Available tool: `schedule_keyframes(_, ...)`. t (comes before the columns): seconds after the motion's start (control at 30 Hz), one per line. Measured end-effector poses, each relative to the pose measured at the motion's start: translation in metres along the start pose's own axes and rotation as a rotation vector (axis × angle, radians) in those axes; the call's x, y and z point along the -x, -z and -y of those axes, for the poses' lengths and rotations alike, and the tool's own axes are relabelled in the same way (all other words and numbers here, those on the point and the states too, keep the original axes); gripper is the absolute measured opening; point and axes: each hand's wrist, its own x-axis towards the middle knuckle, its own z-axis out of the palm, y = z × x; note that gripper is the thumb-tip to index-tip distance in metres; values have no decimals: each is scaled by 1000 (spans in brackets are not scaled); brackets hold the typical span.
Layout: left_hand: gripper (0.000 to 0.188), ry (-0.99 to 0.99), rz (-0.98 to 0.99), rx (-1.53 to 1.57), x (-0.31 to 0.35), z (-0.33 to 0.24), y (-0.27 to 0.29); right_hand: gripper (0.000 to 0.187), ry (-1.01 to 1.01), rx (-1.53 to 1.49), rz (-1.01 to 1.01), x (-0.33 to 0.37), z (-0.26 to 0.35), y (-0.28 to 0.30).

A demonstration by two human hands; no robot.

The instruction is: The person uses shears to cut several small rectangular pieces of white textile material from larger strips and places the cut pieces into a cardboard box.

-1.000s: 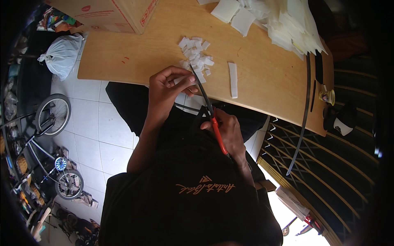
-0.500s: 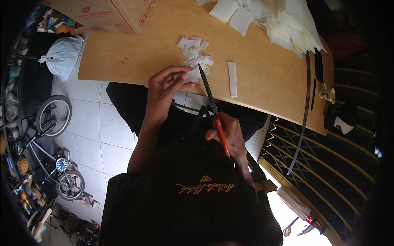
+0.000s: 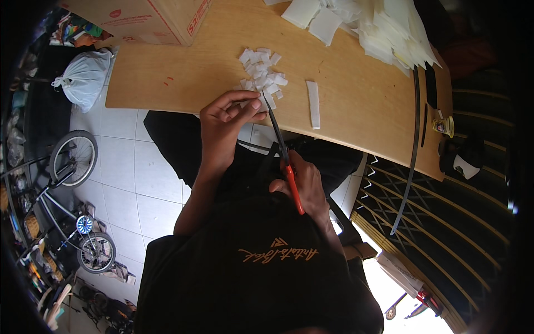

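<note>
My left hand (image 3: 225, 119) is closed at the table's near edge, its thumb and fingers pinching a small white strip (image 3: 264, 104). Just past the fingertips lies a loose heap of small cut white pieces (image 3: 259, 69). My right hand (image 3: 306, 181) is wrapped round red-handled scissors (image 3: 277, 127), whose long dark blades point away from me. The blade tips are at the strip, beside my left fingertips; whether they touch it I cannot tell. Farther right, a longer white strip (image 3: 314, 106) lies flat on the table.
The wooden table (image 3: 211, 61) carries a cardboard box (image 3: 150, 22) at far left. Stacked whitish sheets (image 3: 389, 33) fill its far right. A small yellow cup (image 3: 444, 127) stands at the right. A tied white bag (image 3: 83, 78) and a bicycle (image 3: 72, 158) are on the left.
My right hand and the scissors have moved slightly left and nearer me, and the blades now reach the strip by my left fingertips. My left hand has barely moved.
</note>
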Motion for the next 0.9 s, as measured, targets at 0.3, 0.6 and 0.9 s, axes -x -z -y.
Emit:
schedule_keyframes(0.3,18,0,-1,6,-2,2,2,61,-25,65,-51,-15,6,3)
schedule_keyframes(0.6,18,50,-71,-60,-3,-2,1,51,-12,39,-129,-20,6,0)
schedule_keyframes(0.9,20,36,-38,-51,-2,-2,2,58,-42,-24,-107,-13,-4,2)
